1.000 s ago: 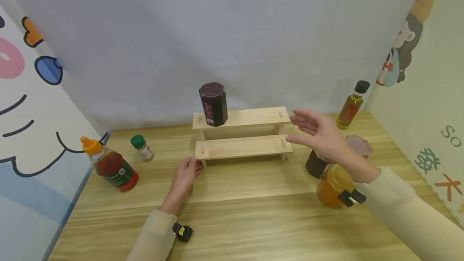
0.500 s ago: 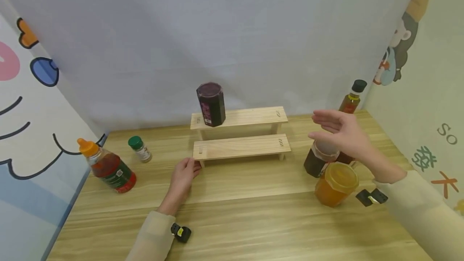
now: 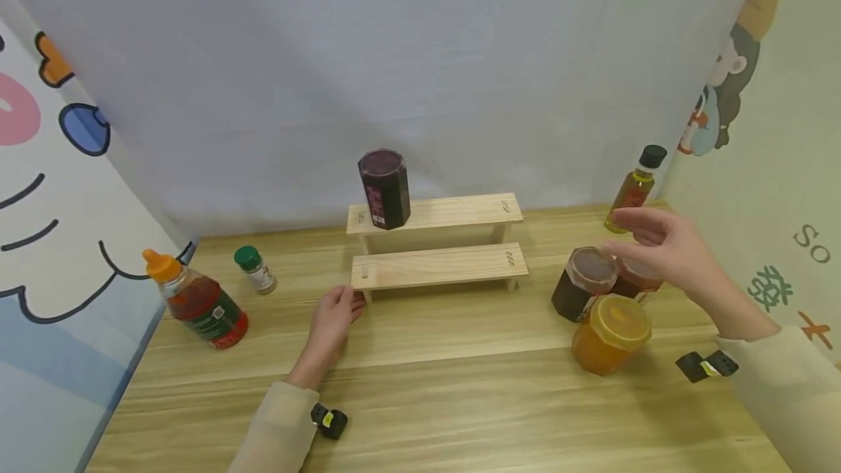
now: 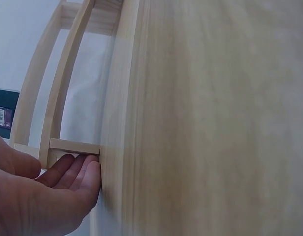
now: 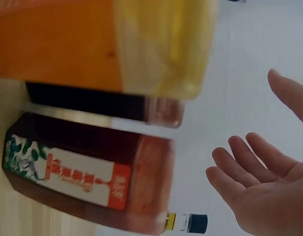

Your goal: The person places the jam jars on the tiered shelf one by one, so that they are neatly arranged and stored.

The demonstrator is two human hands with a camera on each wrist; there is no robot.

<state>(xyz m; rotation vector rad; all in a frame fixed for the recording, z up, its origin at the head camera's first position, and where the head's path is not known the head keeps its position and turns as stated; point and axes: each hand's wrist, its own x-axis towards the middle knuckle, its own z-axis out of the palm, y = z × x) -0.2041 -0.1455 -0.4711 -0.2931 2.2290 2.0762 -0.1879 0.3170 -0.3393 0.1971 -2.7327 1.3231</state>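
Observation:
My left hand (image 3: pixel 331 316) holds the front left corner of a two-step wooden shelf (image 3: pixel 440 266), its fingers curled at the short leg in the left wrist view. On the upper step stands a dark purple jar (image 3: pixel 386 192). Over at the right, my right hand (image 3: pixel 683 254) hovers with loosely bent fingers and nothing in it. In the head view it overlaps a dark red jar (image 3: pixel 636 282), whose white and red label shows in the right wrist view. Beside that stand a dark jar (image 3: pixel 574 292) and a jar of orange-yellow contents, like honey (image 3: pixel 604 345).
A small oil bottle (image 3: pixel 634 188) with a black cap stands at the back right. To the left are a green-capped spice jar (image 3: pixel 256 270) and an orange-capped squeeze bottle of red sauce (image 3: pixel 204 305). A pale cloth backdrop (image 3: pixel 420 57) rises behind the table.
My right hand has moved from the shelf's right end rightward to over the jars, uncovering the dark jar and honey jar. My left hand has stayed at the shelf corner.

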